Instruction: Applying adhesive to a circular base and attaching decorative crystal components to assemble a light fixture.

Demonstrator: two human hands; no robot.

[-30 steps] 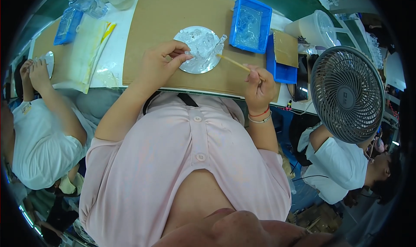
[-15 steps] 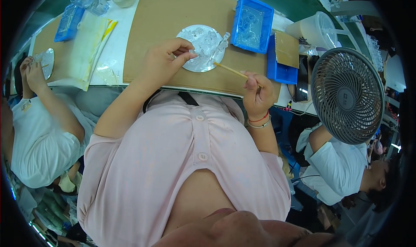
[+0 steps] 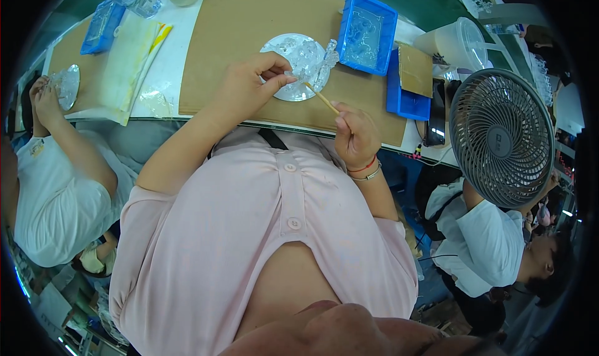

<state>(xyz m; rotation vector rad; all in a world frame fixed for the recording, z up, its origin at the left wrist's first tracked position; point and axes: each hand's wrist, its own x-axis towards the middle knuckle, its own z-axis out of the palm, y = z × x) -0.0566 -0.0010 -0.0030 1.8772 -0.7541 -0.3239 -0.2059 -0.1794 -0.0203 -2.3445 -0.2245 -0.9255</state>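
Fingers (image 3: 282,82) of the left hand (image 3: 253,78), head view: thumb and forefinger nearly meet and appear to pinch a small clear piece, largely hidden between them, over the plate's lower left edge. Right hand (image 3: 358,133), at between four and five o'clock from the round plate (image 3: 292,96): its fingers are closed around a thin yellowish stick (image 3: 322,99), whose tip points to ten o'clock and ends beside the left fingertips; contact between tip and piece cannot be made out.

The plate rests on a brown board (image 3: 218,38) laid on the surface. It bears a cluster of clear pieces (image 3: 301,51); a longer clear piece (image 3: 330,55) overhangs its rim between two and three o'clock. At two o'clock stands a blue tray (image 3: 362,68) with clear contents.

Progress, as judged: work is under way on one piece, with several others lying on the plate and presumably remaining. Which pieces are finished, and whether the tray's contents are completed work or stock, cannot be told.
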